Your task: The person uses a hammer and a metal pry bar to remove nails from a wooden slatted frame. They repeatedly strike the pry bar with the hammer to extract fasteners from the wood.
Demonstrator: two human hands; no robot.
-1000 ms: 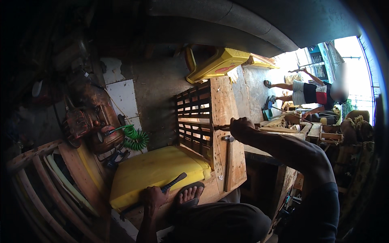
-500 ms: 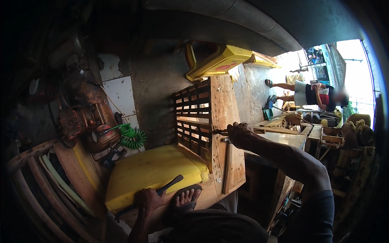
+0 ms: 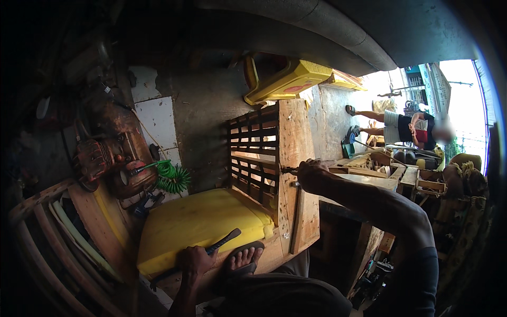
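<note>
My left hand is closed around a hammer with a dark handle, resting over the front edge of a yellow foam cushion. Stretched forward, my right hand grips a slim metal hand tool whose tip meets the side panel of a wooden seat frame; the fingers hide most of the tool. Dark woven straps cross the frame's opening beside that panel. Near the hammer, my sandaled foot presses on the frame's front rail.
A rusty compressor with a coiled green hose stands left. Beyond the frame lies a yellow plastic chair. At right are a workbench and wood pieces, with a person farther off. Slatted wood fills the lower left.
My right hand and its tool stay at nearly the same spot on the panel, while the view shifts slightly. The person at the right has moved their arms.
</note>
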